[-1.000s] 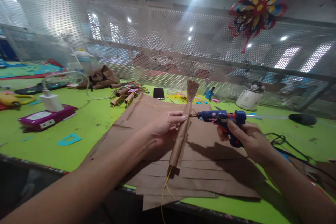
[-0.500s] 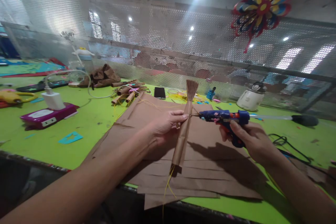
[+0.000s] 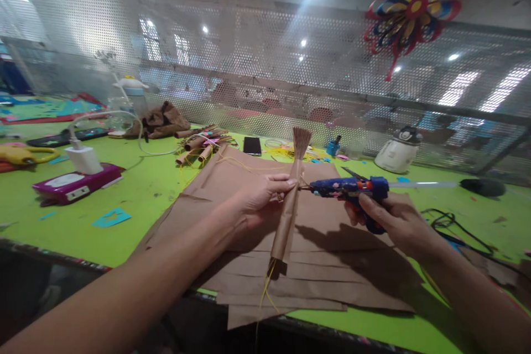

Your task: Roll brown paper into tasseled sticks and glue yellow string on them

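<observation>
Pinched in my left hand (image 3: pixel 269 196) is a brown paper roll (image 3: pixel 286 225), with a pleated fan at its top and yellow string (image 3: pixel 266 287) hanging out of its lower end. My right hand (image 3: pixel 388 218) grips a blue glue gun (image 3: pixel 350 187) with a clear glue stick (image 3: pixel 423 185) sticking out of its back. The gun's nozzle points left and meets the roll's right side, close to my left fingertips; whether it presses on the paper I cannot tell. Beneath both hands lie stacked sheets of brown paper (image 3: pixel 327 282).
Finished-looking paper rolls (image 3: pixel 203 146) lie in a heap at the back, beside a phone (image 3: pixel 252 146) and yellow string scraps. A purple power strip (image 3: pixel 78 182) with a white charger sits left. A white bottle (image 3: pixel 397 150) stands back right. Black cable (image 3: pixel 456 229) curls beyond my right hand.
The glue gun and my right hand have shifted slightly left and down along the roll. My left hand keeps the roll almost still.
</observation>
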The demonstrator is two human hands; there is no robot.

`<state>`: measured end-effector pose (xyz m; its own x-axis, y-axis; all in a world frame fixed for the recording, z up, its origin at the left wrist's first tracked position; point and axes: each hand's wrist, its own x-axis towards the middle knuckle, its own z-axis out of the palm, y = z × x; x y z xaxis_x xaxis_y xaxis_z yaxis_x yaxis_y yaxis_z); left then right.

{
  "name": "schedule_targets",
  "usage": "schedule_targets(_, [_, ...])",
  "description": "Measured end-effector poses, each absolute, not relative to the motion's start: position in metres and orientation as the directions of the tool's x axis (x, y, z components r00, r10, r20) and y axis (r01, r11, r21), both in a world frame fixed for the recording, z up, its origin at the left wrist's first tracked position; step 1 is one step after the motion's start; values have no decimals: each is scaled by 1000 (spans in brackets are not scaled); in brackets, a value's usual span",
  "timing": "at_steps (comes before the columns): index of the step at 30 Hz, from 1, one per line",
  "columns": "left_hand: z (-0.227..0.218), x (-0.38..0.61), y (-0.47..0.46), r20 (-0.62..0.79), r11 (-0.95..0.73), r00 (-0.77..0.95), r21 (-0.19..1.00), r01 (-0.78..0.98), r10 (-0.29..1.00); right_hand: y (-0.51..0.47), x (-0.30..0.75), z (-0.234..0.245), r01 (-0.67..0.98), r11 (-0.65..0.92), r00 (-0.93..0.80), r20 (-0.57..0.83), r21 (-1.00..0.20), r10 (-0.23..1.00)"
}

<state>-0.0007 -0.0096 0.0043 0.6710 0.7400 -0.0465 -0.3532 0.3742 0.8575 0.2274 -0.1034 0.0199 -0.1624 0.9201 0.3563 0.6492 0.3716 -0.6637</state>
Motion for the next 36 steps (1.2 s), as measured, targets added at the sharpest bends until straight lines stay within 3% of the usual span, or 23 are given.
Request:
schedule_targets(12, [8,-1,-11,-32,343,649,868,-359,760,-105,238,17,706,351,-191,312,-616,931])
schedule_targets(19, [9,-1,-10,-39,370,685,863,-345,728,-103,231,20,691,362,-135,380,-626,915])
schedule_targets(36, [8,-1,-9,-78,386,651,855,-346,755,-104,236,13,650,378,-220,313,-659,924])
